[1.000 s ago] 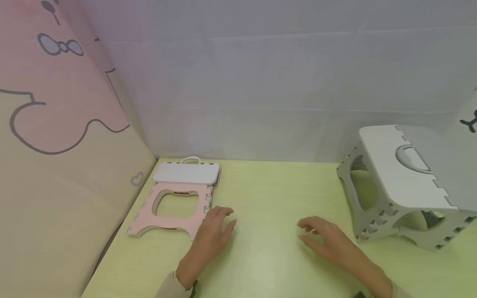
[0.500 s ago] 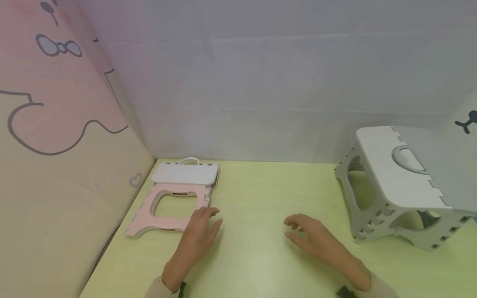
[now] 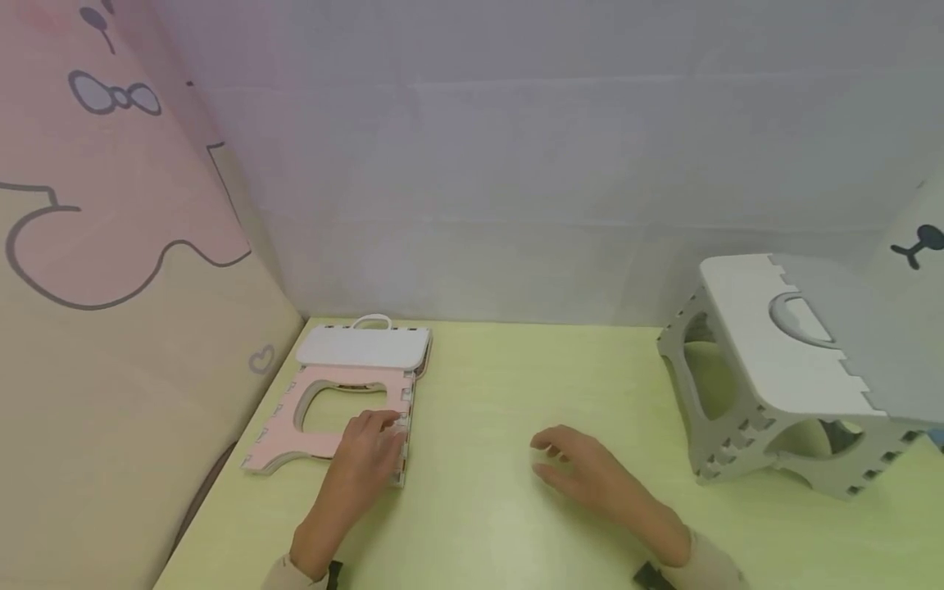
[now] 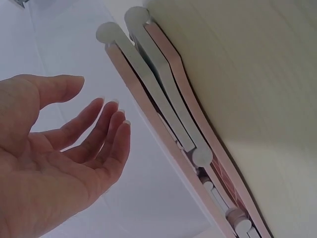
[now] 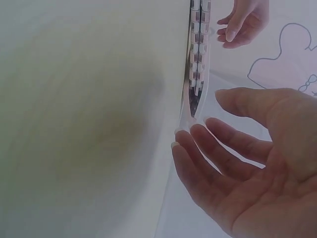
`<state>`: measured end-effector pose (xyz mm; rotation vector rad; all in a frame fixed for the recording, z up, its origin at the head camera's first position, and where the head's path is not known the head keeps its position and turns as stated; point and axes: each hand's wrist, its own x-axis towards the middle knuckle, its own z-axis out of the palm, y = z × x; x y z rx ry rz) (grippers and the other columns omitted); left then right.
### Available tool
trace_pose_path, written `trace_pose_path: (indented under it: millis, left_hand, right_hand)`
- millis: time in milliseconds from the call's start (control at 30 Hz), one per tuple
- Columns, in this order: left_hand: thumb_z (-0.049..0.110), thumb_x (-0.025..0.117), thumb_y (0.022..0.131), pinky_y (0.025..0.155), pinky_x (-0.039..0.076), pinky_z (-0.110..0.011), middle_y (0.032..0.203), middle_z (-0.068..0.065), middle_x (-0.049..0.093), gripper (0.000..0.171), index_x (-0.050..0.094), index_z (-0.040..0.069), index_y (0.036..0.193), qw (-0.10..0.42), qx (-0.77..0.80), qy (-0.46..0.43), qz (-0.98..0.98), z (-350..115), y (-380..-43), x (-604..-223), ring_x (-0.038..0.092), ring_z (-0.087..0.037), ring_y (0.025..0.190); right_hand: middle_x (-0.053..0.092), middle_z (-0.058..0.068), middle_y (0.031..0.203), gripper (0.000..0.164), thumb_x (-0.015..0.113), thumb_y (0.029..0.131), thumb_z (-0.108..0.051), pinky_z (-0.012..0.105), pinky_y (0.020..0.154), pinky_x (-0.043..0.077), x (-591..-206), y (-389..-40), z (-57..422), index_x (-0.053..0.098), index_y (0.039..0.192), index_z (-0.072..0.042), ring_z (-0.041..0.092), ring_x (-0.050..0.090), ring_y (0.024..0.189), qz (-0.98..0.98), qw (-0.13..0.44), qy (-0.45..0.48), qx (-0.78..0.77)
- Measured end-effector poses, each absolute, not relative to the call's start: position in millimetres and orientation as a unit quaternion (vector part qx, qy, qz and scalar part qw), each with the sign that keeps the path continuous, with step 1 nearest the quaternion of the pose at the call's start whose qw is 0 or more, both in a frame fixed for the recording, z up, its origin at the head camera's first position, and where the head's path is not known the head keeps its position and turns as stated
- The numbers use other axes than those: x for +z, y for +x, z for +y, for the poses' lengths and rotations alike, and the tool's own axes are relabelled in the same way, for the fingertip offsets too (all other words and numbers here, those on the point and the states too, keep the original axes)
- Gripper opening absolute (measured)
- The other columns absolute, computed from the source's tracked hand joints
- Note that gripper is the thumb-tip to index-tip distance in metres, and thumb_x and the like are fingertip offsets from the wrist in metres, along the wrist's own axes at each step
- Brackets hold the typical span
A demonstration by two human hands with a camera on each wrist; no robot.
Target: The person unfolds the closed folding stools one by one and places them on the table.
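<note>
On the left of the table lies a folded step stool [image 3: 295,423], pink with a white top panel and a small white loop handle. My left hand [image 3: 363,459] hovers over its near right part, fingers loosely bent. In the left wrist view a gap separates that hand [image 4: 74,144] from the stool's layered pink and white edge [image 4: 148,89]. Nothing is in its grasp. Farther right, my right hand [image 3: 590,475] hangs above the bare table with fingers loosely bent and holding nothing. The right wrist view has this hand [image 5: 247,163] with thumb and fingers apart.
At the right stands an unfolded step stool [image 3: 782,344], white and grey, with a handle slot in its top. A pale wall [image 3: 472,164] rises behind the yellow-green table [image 3: 479,377]. A pink and cream patterned panel [image 3: 133,369] borders the left side.
Both hands have moved left in the head view. The left hand has gone from the folded stool's right edge to over its near right part. Both stools stay in place.
</note>
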<state>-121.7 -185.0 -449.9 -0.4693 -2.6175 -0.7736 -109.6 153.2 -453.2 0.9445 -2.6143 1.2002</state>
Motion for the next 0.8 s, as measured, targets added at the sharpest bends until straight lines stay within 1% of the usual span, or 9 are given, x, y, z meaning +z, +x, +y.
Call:
trace_pose_path:
  millis: [100,300,600,800]
  left_hand:
    - [0.000,0.074,0.092,0.079,0.057,-0.048,0.108,-0.016,0.068,0.023,0.068,-0.004,0.114,0.193,-0.274,-0.163,-0.928,-192.0,-122.0,-449.8,0.062,-0.034,0.102]
    - [-0.003,0.074,0.090,0.077,0.057,-0.048,0.106,-0.017,0.068,0.022,0.069,-0.005,0.112,0.216,-0.270,-0.170,-0.923,-201.4,-122.5,-452.6,0.062,-0.035,0.099]
    - [0.000,0.075,0.091,0.078,0.055,-0.048,0.107,-0.016,0.068,0.021,0.070,-0.004,0.111,0.188,-0.280,-0.127,-0.933,-215.2,-123.7,-452.4,0.061,-0.036,0.100]
    - [0.002,0.075,0.092,0.081,0.053,-0.053,0.108,-0.018,0.067,0.021,0.069,-0.005,0.111,0.181,-0.282,-0.125,-0.934,-226.7,-125.5,-452.7,0.060,-0.039,0.103]
  right_hand:
    - [0.070,0.011,0.103,0.022,0.076,0.090,-0.001,0.034,0.075,0.059,-456.6,-111.2,145.7,0.066,0.110,0.000,0.024,0.068,0.087,-0.857,0.064,0.324,0.395]
    - [0.069,0.011,0.102,0.023,0.077,0.090,-0.002,0.031,0.075,0.058,-461.2,-114.6,133.2,0.065,0.110,0.000,0.024,0.068,0.087,-0.853,0.070,0.339,0.390]
    - [0.069,0.010,0.103,0.025,0.077,0.090,-0.004,0.029,0.078,0.057,-462.9,-115.3,120.0,0.065,0.111,0.000,0.024,0.067,0.088,-0.859,0.061,0.341,0.376]
    - [0.069,0.012,0.106,0.028,0.077,0.090,-0.004,0.029,0.080,0.057,-464.9,-116.4,108.7,0.064,0.115,0.002,0.025,0.067,0.091,-0.860,0.052,0.340,0.377]
